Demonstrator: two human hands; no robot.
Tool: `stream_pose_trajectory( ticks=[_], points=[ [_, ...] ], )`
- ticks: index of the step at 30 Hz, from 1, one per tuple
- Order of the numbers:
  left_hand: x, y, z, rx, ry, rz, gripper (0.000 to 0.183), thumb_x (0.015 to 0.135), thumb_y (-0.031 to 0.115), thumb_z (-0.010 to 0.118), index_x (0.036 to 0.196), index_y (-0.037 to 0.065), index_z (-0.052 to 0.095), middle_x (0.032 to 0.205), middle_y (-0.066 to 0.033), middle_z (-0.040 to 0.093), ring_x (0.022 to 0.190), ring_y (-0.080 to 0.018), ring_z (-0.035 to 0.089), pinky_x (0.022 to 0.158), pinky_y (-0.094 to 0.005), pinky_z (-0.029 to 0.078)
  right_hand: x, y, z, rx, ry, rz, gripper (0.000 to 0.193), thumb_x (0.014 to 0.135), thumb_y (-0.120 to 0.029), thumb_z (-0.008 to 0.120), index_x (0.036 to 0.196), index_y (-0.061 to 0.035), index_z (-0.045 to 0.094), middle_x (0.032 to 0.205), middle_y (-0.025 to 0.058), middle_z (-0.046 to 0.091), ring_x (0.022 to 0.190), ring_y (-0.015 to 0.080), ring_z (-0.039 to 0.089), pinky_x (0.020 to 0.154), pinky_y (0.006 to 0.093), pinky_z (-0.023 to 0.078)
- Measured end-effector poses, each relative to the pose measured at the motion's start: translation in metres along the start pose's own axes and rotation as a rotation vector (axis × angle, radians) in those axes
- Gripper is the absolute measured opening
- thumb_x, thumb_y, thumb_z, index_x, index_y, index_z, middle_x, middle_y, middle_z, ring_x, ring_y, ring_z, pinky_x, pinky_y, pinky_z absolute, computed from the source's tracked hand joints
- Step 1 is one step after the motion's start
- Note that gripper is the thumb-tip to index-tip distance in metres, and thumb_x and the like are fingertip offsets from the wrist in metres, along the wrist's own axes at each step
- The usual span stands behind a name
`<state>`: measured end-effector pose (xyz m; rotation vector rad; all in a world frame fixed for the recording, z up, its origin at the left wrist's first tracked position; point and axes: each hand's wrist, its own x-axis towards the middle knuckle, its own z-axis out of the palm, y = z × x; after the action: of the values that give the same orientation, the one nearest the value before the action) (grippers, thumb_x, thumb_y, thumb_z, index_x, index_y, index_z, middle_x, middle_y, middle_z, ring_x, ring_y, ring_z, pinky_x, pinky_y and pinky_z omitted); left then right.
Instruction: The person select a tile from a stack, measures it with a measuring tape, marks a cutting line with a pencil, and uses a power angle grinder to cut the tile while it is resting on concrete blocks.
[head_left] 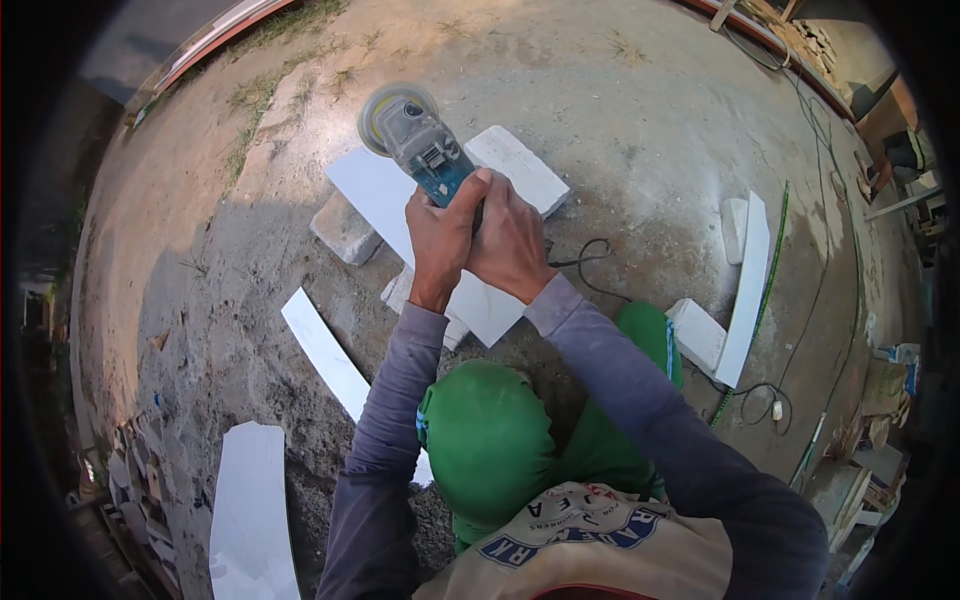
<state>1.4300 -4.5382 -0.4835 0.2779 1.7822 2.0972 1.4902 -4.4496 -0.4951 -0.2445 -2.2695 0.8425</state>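
Both my hands are wrapped round the body of a blue and grey angle grinder (435, 160), raised over the work at the upper middle. My left hand (440, 240) grips its left side, and my right hand (508, 240) closes on it from the right. A round disc (385, 112) with a yellowish ring sits at the grinder's far end; whether it spins I cannot tell. Below lies a long white tile piece (370, 190), partly hidden by my hands. Pale blocks (345, 228) are beside and beneath it, and a white block (515, 168) stands at its right.
A narrow white strip (325, 340) and a broader white piece (250, 510) lie at the left. Another strip (748, 290) leans by blocks at the right, beside a green cord (775, 265). Black cable (595, 262) trails behind my right arm. My green-clad knee (490, 430) is close.
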Motion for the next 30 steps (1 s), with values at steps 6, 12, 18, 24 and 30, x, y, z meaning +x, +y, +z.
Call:
stream_pose_trajectory(
  ticks=[6,12,18,24,30],
  points=[
    [0.008,0.041,0.005,-0.165,-0.287,0.122,0.061,0.091,0.035,0.084,0.134,-0.006,0.068,0.126,-0.0133,0.074,0.108,-0.0188,0.072,0.101,-0.0345,0.058,0.056,-0.001,-0.075,0.622,-0.669,0.326,0.032,0.076,-0.017,0.084,0.099,0.0038,0.074,0.088,0.007,0.076,0.073,0.0136,0.072,0.066,0.0282,0.057],
    [0.035,-0.006,0.002,0.01,-0.409,0.159,0.092,0.091,0.076,0.073,0.131,-0.006,0.069,0.125,-0.0212,0.072,0.118,-0.0319,0.068,0.105,-0.0457,0.052,0.04,0.039,-0.066,0.757,-0.554,0.567,0.026,0.074,-0.012,0.08,0.095,0.0021,0.073,0.078,0.0083,0.073,0.067,0.0148,0.069,0.063,0.031,0.055],
    [0.084,-0.149,-0.114,0.948,0.831,-0.298,0.078,0.102,0.058,0.059,0.132,-0.014,0.057,0.133,-0.0402,0.065,0.134,-0.0503,0.061,0.111,-0.054,0.048,0.039,0.085,-0.058,0.347,-0.396,0.67,0.023,0.075,-0.019,0.08,0.081,0.0024,0.074,0.072,0.0053,0.07,0.061,0.0138,0.065,0.058,0.0305,0.052],
    [0.091,-0.195,-0.12,0.939,0.681,-0.485,0.064,0.112,0.053,0.04,0.122,-0.007,0.061,0.116,-0.0328,0.074,0.112,-0.0503,0.071,0.099,-0.056,0.053,0.041,0.114,0.012,0.034,-0.477,0.576,0.035,0.071,-0.027,0.081,0.082,0.0055,0.073,0.079,0.0152,0.074,0.072,0.0259,0.073,0.07,0.0403,0.058],
    [0.102,-0.193,-0.125,0.999,0.692,-0.516,0.063,0.114,0.049,0.032,0.119,-0.005,0.064,0.114,-0.0315,0.075,0.111,-0.0506,0.071,0.098,-0.0578,0.053,0.061,0.092,0.145,0.007,-0.54,0.58,0.048,0.069,-0.027,0.079,0.097,0.0109,0.071,0.093,0.029,0.076,0.089,0.0442,0.077,0.083,0.048,0.061]
  ],
)
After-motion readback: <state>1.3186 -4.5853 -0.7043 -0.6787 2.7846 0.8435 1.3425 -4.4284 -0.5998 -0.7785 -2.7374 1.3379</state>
